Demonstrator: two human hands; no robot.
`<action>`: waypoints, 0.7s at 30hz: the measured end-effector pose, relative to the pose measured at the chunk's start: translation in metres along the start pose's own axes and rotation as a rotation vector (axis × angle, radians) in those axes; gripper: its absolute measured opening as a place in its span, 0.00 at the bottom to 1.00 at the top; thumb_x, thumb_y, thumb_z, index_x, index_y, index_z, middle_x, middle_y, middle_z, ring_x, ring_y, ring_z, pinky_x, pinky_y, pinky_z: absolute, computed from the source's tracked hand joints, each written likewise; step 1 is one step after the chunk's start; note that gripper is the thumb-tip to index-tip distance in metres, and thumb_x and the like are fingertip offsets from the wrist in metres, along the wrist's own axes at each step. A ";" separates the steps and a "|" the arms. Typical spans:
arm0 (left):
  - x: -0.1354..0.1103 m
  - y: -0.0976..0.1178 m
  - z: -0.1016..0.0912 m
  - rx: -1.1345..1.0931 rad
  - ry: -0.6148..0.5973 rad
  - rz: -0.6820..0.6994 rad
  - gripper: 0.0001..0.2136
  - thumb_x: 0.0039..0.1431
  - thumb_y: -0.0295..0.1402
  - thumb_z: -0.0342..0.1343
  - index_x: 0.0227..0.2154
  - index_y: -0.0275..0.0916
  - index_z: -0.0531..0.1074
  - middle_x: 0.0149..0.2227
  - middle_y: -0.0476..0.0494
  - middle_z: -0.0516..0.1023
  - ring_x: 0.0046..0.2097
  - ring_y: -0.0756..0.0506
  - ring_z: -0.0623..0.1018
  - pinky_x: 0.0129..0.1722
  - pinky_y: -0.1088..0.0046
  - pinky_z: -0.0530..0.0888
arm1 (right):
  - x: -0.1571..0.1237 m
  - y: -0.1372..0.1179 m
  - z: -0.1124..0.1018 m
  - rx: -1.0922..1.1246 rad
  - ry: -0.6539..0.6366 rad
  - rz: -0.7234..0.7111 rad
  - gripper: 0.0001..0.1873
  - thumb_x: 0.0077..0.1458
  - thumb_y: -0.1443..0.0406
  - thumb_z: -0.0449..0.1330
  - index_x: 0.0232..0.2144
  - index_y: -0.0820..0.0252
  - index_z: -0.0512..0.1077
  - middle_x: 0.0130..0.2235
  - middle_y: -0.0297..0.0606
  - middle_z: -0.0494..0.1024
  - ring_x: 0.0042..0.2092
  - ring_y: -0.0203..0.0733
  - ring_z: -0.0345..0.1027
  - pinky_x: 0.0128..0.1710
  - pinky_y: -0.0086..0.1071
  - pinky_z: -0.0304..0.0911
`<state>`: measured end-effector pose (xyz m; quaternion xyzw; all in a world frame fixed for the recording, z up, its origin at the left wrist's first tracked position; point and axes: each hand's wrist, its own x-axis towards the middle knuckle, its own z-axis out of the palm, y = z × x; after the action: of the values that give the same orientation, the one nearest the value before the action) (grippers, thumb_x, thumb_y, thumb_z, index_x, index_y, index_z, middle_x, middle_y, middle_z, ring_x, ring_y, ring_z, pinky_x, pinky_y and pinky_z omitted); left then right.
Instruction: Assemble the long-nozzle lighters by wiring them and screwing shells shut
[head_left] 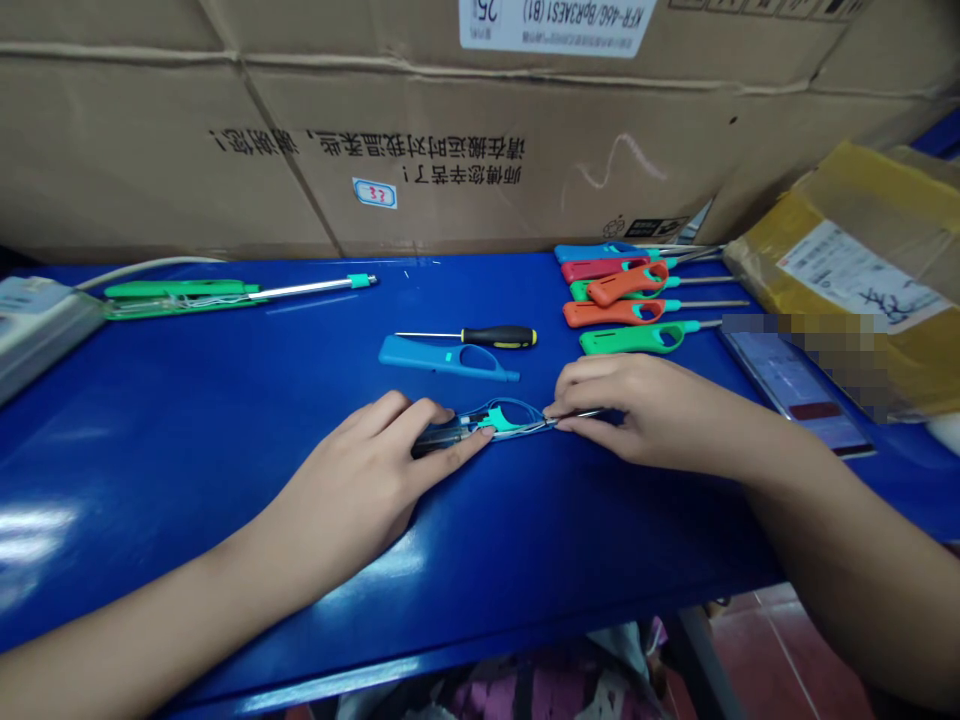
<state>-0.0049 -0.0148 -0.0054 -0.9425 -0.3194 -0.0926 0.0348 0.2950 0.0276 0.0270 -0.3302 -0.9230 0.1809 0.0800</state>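
An opened long-neck lighter point(495, 418) lies near the table's front, its teal trigger and thin wires exposed in a blue half-shell. My left hand point(382, 445) is closed on its handle end, a fingertip by the trigger. My right hand point(611, 408) pinches the metal tube point(589, 413) where it meets the shell. Just behind lies a loose blue shell half point(450, 358), apart from both hands. A black and yellow screwdriver point(499, 337) rests beyond that, its shaft pointing left.
Several assembled lighters point(630, 310) are piled at the back right, beside a taped parcel point(862, 270) and a phone point(799, 390). An opened green lighter point(187, 297) lies at left near a white power strip point(45, 320). A big cardboard box point(405, 110) walls off the back.
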 end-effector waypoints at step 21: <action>0.006 -0.031 -0.010 -0.624 0.052 -0.326 0.10 0.67 0.35 0.54 0.46 0.45 0.78 0.46 0.45 0.78 0.47 0.44 0.76 0.49 0.64 0.74 | 0.011 0.003 0.014 0.039 0.126 0.019 0.09 0.63 0.63 0.61 0.31 0.60 0.74 0.33 0.37 0.77 0.36 0.40 0.69 0.38 0.34 0.59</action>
<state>-0.0209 0.0119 0.0062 -0.8418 -0.4207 -0.2141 -0.2618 0.2847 0.0330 0.0132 -0.3479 -0.9093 0.1785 0.1427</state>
